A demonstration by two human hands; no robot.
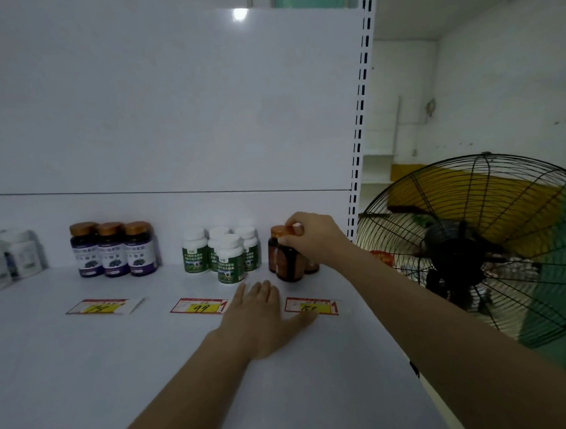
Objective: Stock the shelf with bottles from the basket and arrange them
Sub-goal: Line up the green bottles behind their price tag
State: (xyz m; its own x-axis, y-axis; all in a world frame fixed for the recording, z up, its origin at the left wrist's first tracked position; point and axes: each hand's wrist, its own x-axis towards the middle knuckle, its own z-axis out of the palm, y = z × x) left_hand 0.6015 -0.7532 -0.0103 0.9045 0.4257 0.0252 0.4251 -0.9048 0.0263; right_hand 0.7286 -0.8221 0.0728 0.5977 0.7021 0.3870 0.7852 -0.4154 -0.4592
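Observation:
On the white shelf my right hand grips the orange cap of a brown bottle standing at the back right, with two more brown bottles behind it. My left hand lies flat on the shelf with straight fingers, its thumb touching the price tag marked 158. Left of the brown bottles stand several white bottles with green labels. Further left are three dark bottles with purple labels and gold caps. The basket is out of view.
White bottles stand at the far left. Price tags marked 99 and 78 lie on the shelf. A slotted shelf upright bounds the right side. A black wire-guard fan stands just right of the shelf.

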